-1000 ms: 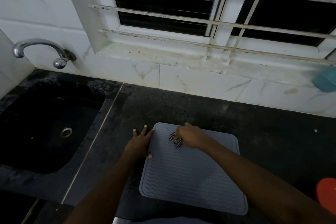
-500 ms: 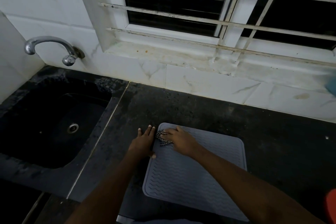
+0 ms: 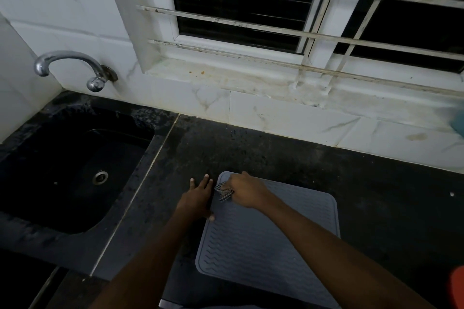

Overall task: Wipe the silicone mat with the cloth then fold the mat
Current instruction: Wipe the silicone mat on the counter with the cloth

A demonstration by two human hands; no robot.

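**Cloth at the mat's corner nearest the sink**

I see the grey mat (image 3: 263,246) lying flat on the black counter (image 3: 276,158), to the right of the sink (image 3: 75,158) and apart from it. My right hand (image 3: 247,192) has its fingers curled round the checked cloth (image 3: 224,192) and presses it on the mat's far corner, the one on the sink side. My left hand (image 3: 198,198) lies flat between sink and mat, fingers straight and spread on the counter, holding nothing; its thumb touches the mat's sink-side edge. The tap (image 3: 72,65) juts from the wall behind the sink. Far from the sink, at the frame's right edge, a red thing (image 3: 455,286) shows only in part; I cannot tell what it is.
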